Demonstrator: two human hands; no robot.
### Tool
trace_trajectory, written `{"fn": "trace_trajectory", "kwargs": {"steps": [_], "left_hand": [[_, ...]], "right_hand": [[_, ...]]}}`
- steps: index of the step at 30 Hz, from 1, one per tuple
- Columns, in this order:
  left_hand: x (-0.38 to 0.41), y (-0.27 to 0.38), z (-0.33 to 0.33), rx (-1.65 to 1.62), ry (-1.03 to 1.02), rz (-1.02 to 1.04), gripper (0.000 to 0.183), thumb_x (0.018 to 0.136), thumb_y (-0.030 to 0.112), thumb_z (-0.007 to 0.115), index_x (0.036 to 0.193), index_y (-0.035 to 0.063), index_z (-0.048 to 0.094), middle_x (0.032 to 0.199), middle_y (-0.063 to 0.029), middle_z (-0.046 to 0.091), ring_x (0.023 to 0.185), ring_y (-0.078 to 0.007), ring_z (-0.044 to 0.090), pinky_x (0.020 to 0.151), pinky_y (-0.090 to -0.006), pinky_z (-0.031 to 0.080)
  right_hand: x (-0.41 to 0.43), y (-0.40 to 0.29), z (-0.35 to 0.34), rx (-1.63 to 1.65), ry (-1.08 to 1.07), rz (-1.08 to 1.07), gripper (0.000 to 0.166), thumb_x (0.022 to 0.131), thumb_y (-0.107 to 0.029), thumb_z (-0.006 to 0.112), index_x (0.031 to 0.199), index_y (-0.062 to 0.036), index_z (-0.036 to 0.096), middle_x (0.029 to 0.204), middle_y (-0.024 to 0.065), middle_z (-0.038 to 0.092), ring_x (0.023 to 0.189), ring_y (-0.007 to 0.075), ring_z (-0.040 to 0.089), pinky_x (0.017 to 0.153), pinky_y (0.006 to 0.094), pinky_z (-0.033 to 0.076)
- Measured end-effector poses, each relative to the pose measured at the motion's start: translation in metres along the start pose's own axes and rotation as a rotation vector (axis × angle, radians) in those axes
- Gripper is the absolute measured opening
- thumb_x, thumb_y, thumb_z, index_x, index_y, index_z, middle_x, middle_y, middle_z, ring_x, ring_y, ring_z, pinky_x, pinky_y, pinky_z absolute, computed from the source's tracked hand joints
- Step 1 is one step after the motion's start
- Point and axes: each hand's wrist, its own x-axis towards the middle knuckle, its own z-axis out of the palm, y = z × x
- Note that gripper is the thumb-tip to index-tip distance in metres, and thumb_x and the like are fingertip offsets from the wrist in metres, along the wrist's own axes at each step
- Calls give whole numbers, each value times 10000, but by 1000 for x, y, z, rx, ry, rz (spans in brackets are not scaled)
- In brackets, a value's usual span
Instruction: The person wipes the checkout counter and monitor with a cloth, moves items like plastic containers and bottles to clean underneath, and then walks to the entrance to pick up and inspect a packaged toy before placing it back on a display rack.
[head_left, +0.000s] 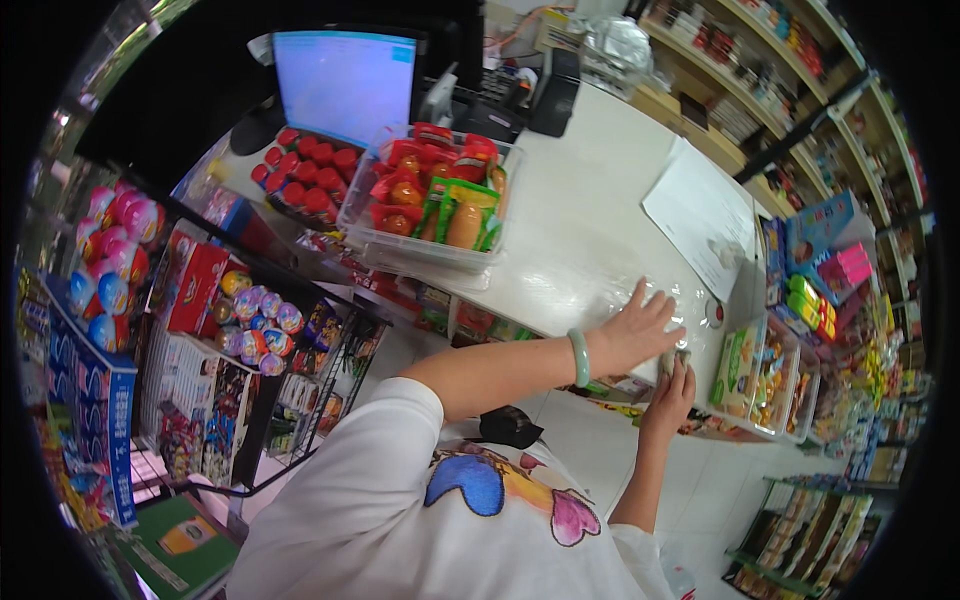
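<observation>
My left hand (637, 330), with a pale green bangle (579, 357) at the wrist, reaches over the white counter (592, 202), palm down and fingers spread. Clear, shiny plastic film (660, 289) lies around its fingertips. Close beside it, at the counter's front edge, my right hand (675, 394) has its fingers closed on a small greyish-beige object (674, 361). My fingers partly cover this object, and its kind cannot be told. White paper sheets (701, 217) lie farther back on the counter.
Left on the counter are a clear plastic bin (424, 251) of packaged food, red-capped containers (307, 176) and a monitor (345, 82). A black device (555, 94) stands behind. Clear boxes of snacks (776, 379) line the right end. Candy racks (259, 322) stand left.
</observation>
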Motion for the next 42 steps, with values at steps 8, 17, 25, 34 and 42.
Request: {"fn": "trace_trajectory", "kwargs": {"steps": [8, 17, 25, 34, 42], "left_hand": [[-140, -16, -94, -1420, 166, -1256, 295, 885, 232, 639, 1067, 25, 534, 957, -107, 587, 865, -153, 614, 698, -292, 541], [-166, -84, -182, -1831, 581, -1553, 479, 859, 350, 630, 1114, -32, 494, 1097, -211, 564, 978, -377, 613, 820, -498, 519], [-157, -107, -187, -1694, 659, -1651, 274, 843, 198, 602, 996, -14, 521, 1044, -222, 582, 979, -381, 607, 797, -481, 516], [-165, -109, -169, -1771, 742, -1429, 158, 853, 119, 530, 750, 0, 515, 884, -209, 608, 847, -366, 639, 694, -362, 578], [-141, -63, -133, -1921, 557, -1435, 178, 859, 155, 529, 903, -14, 564, 926, -200, 651, 830, -288, 662, 679, -303, 562]], "right_hand": [[-42, -17, -40, 310, -244, 3, 308, 925, -95, 497, 1216, -6, 545, 1244, 209, 526, 1145, 345, 511, 969, 406, 396], [9, -104, -33, 944, -489, 163, 312, 942, -80, 453, 1225, 25, 532, 1254, 154, 546, 1165, 237, 506, 994, 324, 370], [29, -155, -21, 1143, -704, 179, 333, 973, -169, 463, 1239, 18, 533, 1128, 88, 589, 1016, 145, 529, 911, 272, 403], [26, -152, -13, 1275, -775, 243, 362, 980, -208, 464, 1260, 12, 527, 1056, 47, 604, 944, 99, 524, 851, 240, 421], [20, -118, -29, 1238, -947, 179, 336, 964, -212, 495, 1207, 10, 563, 1021, 41, 617, 951, 118, 527, 853, 261, 424]]}}
